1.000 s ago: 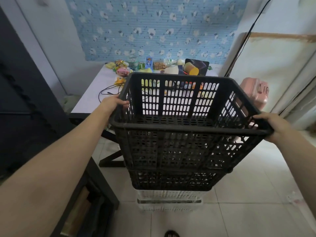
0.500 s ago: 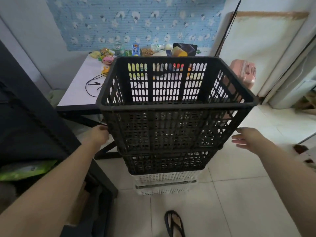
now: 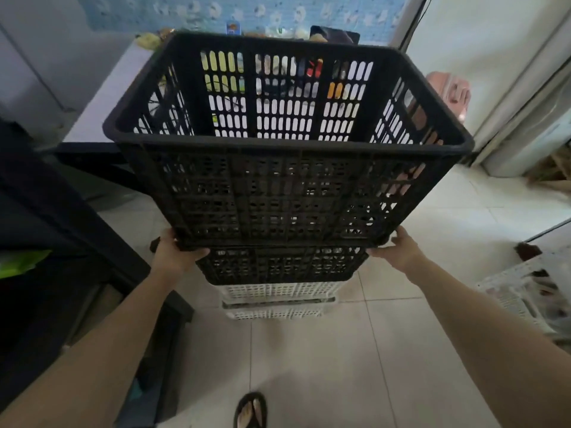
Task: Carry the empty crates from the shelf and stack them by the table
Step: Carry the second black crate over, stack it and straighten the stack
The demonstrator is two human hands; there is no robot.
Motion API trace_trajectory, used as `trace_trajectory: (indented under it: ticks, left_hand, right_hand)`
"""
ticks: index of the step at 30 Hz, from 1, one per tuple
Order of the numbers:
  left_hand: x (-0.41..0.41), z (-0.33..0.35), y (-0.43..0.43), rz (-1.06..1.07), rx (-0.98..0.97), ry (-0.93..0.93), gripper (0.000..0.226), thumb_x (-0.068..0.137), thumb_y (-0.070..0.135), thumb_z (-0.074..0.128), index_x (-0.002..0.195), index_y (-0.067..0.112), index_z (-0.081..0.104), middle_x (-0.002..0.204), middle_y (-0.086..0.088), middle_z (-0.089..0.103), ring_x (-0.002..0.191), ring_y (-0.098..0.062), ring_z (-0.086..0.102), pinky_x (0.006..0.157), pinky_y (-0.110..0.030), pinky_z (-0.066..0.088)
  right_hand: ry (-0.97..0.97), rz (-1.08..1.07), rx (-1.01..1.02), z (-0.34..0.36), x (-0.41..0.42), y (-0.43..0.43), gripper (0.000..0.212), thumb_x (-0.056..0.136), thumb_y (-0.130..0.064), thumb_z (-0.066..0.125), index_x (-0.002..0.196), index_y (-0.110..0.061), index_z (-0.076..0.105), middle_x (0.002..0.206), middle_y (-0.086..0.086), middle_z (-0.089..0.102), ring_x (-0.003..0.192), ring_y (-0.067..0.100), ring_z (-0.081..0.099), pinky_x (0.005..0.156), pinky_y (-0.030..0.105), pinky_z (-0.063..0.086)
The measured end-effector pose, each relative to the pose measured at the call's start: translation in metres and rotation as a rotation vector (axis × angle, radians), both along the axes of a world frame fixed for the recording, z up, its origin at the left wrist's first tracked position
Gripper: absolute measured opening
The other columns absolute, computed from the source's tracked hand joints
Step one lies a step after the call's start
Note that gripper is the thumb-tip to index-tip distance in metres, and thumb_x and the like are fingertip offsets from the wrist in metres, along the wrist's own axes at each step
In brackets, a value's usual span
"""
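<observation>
On the tiled floor (image 3: pixel 309 350), just in front of the desk (image 3: pixel 102 97), stands a stack: two white crates (image 3: pixel 278 291) at the bottom, a black crate (image 3: pixel 278 264) on them, and a top crate (image 3: pixel 287 196), also black and empty, above that. The left grip (image 3: pixel 174 253) clasps the top crate's lower left corner, thumb curled under its base edge. The right grip (image 3: pixel 397 253) holds the lower right corner, thumb along the seam, fingers mostly hidden behind the wall. Small items crowd the desk's far end. A pink suitcase (image 3: pixel 451 88) stands right of the stack, and a sandalled foot (image 3: pixel 251 410) shows below.
</observation>
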State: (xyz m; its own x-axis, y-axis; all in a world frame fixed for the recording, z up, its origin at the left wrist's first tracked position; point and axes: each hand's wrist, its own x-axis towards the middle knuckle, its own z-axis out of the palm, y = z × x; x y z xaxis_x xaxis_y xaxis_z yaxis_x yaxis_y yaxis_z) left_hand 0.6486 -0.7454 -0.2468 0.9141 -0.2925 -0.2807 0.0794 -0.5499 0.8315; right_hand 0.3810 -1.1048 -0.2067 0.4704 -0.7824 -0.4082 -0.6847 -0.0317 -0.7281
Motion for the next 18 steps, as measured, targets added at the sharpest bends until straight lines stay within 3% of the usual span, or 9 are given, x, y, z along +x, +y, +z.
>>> trace_trajectory:
  ticks: [4, 7, 9, 11, 13, 16, 18]
  left_hand:
    - [-0.021, -0.004, -0.014, 0.185, -0.015, -0.104, 0.085, 0.058, 0.031, 0.087, 0.126, 0.016, 0.038, 0.125, 0.000, 0.052, 0.106, -0.015, 0.050, 0.086, -0.033, 0.044]
    - [-0.022, 0.001, -0.023, 0.242, 0.060, -0.162, 0.082, 0.061, 0.033, 0.085, 0.126, 0.011, 0.040, 0.129, -0.005, 0.053, 0.118, -0.026, 0.052, 0.092, -0.040, 0.045]
    - [-0.019, 0.009, -0.029, 0.257, 0.080, -0.148, 0.080, 0.062, 0.029, 0.086, 0.127, 0.009, 0.044, 0.132, -0.010, 0.055, 0.121, -0.030, 0.053, 0.098, -0.045, 0.047]
    - [-0.017, 0.014, -0.032, 0.260, 0.075, -0.127, 0.079, 0.061, 0.026, 0.087, 0.127, 0.008, 0.047, 0.132, -0.011, 0.057, 0.121, -0.030, 0.054, 0.098, -0.047, 0.048]
    - [-0.018, 0.016, -0.034, 0.288, 0.078, -0.130, 0.079, 0.060, 0.024, 0.088, 0.125, 0.007, 0.046, 0.131, -0.012, 0.057, 0.121, -0.030, 0.054, 0.099, -0.047, 0.048]
    - [-0.024, 0.010, -0.039, 0.312, 0.100, -0.141, 0.078, 0.061, 0.026, 0.087, 0.123, 0.008, 0.045, 0.128, -0.011, 0.057, 0.117, -0.030, 0.056, 0.087, -0.040, 0.051]
    - [-0.028, 0.005, -0.040, 0.333, 0.080, -0.148, 0.077, 0.062, 0.026, 0.086, 0.124, 0.009, 0.043, 0.127, -0.010, 0.057, 0.115, -0.029, 0.057, 0.075, -0.032, 0.048]
  right_hand:
    - [-0.196, -0.024, -0.020, -0.028, 0.000, -0.003, 0.069, 0.068, -0.021, 0.084, 0.127, -0.022, 0.049, 0.111, -0.009, 0.057, 0.099, 0.012, 0.056, 0.082, 0.026, 0.044]
    - [-0.344, -0.031, -0.045, -0.039, 0.006, -0.005, 0.051, 0.068, -0.012, 0.083, 0.102, -0.033, 0.052, 0.092, -0.030, 0.056, 0.075, -0.019, 0.057, 0.058, -0.001, 0.043]
    - [-0.402, -0.031, -0.058, -0.041, 0.011, -0.009, 0.059, 0.067, -0.009, 0.083, 0.112, -0.027, 0.049, 0.091, -0.033, 0.052, 0.072, -0.022, 0.052, 0.052, -0.007, 0.038]
    - [-0.438, -0.039, -0.051, -0.045, 0.013, -0.013, 0.070, 0.066, -0.009, 0.083, 0.125, -0.021, 0.048, 0.094, -0.029, 0.054, 0.079, -0.014, 0.052, 0.054, -0.003, 0.042]
    - [-0.459, -0.062, -0.038, -0.049, 0.015, -0.016, 0.075, 0.067, -0.012, 0.084, 0.132, -0.019, 0.047, 0.100, -0.021, 0.059, 0.089, -0.001, 0.059, 0.067, 0.010, 0.053]
    - [-0.471, -0.089, -0.011, -0.058, 0.015, -0.022, 0.069, 0.068, -0.013, 0.083, 0.127, -0.025, 0.050, 0.110, -0.011, 0.062, 0.103, 0.020, 0.062, 0.089, 0.041, 0.055]
    - [-0.474, -0.075, -0.008, -0.062, 0.015, -0.027, 0.066, 0.067, -0.015, 0.083, 0.123, -0.029, 0.050, 0.102, -0.015, 0.061, 0.097, 0.018, 0.063, 0.087, 0.044, 0.056]
